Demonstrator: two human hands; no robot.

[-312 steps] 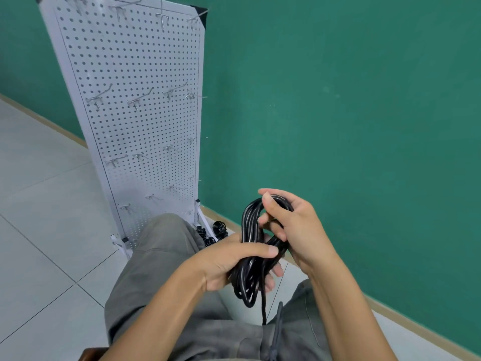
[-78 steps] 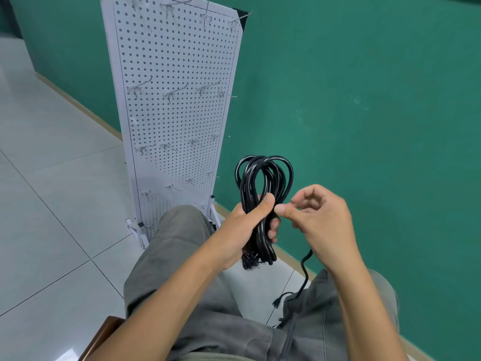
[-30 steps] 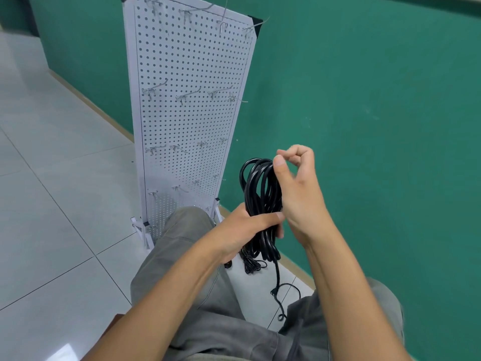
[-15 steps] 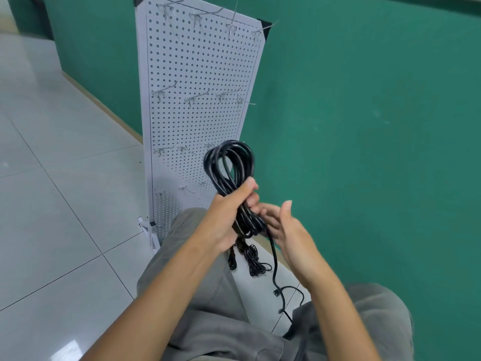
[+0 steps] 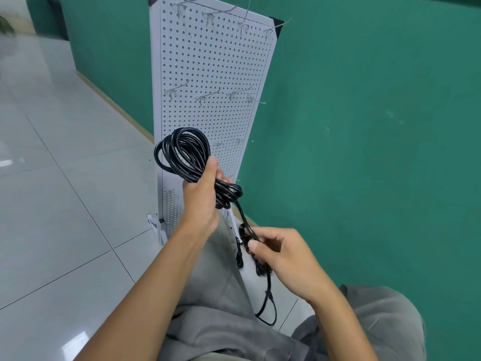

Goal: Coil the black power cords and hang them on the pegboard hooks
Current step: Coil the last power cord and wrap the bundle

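Since half a second ago your right hand (image 5: 279, 252) drops, pinching the cord tail (image 5: 240, 212); wrap it snugly while your left hand (image 5: 201, 195) grips the coil (image 5: 182, 152).

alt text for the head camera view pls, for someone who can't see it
A seated person's left hand grips a coiled black power cord while the right hand pinches its loose tail lower down. Behind stands a white pegboard with bare metal hooks, against a green wall.
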